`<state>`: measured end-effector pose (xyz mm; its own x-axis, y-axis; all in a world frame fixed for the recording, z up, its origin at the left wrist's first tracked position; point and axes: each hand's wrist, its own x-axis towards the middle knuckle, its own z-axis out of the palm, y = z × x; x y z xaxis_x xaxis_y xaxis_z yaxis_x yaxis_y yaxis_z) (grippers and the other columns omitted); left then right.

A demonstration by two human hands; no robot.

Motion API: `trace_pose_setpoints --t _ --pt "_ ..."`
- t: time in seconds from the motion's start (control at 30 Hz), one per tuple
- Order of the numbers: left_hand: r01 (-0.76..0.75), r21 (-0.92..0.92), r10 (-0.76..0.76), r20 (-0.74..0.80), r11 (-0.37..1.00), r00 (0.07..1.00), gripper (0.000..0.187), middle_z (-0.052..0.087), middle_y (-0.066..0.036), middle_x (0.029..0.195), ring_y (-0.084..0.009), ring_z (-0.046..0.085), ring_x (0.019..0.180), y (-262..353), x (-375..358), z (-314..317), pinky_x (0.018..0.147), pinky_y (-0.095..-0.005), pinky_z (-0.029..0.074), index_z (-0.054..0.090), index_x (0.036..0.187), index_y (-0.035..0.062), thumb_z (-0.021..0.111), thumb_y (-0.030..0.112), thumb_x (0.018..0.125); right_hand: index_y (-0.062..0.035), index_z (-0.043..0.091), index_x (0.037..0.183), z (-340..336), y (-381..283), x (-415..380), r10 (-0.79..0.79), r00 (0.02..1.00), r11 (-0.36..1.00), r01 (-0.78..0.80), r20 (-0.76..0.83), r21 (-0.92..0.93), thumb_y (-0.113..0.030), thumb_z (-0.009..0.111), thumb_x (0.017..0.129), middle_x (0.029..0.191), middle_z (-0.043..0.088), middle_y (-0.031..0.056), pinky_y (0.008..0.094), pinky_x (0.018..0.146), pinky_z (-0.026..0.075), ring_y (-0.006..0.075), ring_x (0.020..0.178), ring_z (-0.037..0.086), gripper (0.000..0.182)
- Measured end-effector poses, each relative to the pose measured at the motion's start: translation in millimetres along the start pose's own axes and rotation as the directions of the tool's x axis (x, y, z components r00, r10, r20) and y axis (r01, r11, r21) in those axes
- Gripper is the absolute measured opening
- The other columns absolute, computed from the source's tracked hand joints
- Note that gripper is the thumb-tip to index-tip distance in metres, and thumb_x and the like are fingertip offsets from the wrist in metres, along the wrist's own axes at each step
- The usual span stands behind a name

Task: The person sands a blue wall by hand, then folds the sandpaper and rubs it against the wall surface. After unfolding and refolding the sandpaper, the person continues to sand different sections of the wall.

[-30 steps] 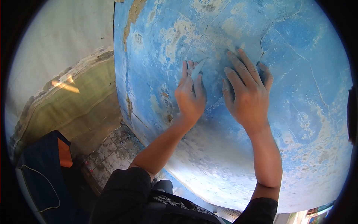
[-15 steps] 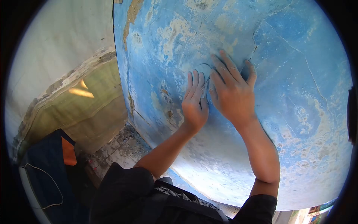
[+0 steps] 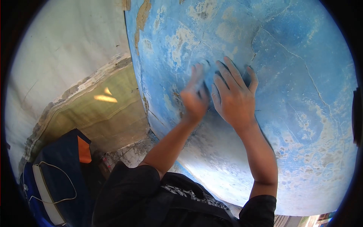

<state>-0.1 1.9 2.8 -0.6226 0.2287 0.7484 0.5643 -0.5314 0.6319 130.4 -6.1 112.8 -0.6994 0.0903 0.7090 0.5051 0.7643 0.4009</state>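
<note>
1. The right hand (image 3: 236,102) lies flat and spread on the cracked blue wall (image 3: 295,79), which fills the right side.
2. Just left of it, the left hand (image 3: 195,99) is blurred; I can't tell its grip.
3. Farther left, a pale wall (image 3: 75,45).

Close head-worn view, forward and down at blue surface (image 3: 287,83)

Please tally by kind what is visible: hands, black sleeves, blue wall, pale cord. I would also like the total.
Hands: 2 (left hand, right hand)
Black sleeves: 2 (left sleeve, right sleeve)
Blue wall: 1
Pale cord: 1
Total: 6
</note>
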Motion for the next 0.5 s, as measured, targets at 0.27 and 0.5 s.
trace_pose_setpoints --t 0.27,0.5 --pt "0.040 0.168 -0.049 0.048 0.985 0.998 0.046 0.058 -0.031 0.153 -0.0440 0.046 0.151 -42 -32 -25 0.122 -0.0443 0.044 0.059 0.150 -0.0060 0.056 -0.007 0.104 -0.0200 0.075 0.095 26 -20 -40 0.232 0.937 0.969 -0.247 -0.259 -0.025 -0.020 0.071 0.095 0.135 0.078 -0.0025 0.0502 0.123 0.021 0.0206 0.140 0.064 0.004" --pt "-0.077 0.195 0.042 0.175 0.978 0.984 0.060 0.053 -0.033 0.156 -0.0448 0.046 0.151 -47 -67 -27 0.119 -0.0451 0.047 0.054 0.156 -0.0035 0.057 -0.008 0.097 -0.0228 0.077 0.088 55 -34 -51 0.328 0.853 0.922 -0.383 -0.406 -0.058 -0.020 0.069 0.093 0.125 0.082 -0.0046 0.0450 0.121 0.020 0.0199 0.136 0.067 0.010"
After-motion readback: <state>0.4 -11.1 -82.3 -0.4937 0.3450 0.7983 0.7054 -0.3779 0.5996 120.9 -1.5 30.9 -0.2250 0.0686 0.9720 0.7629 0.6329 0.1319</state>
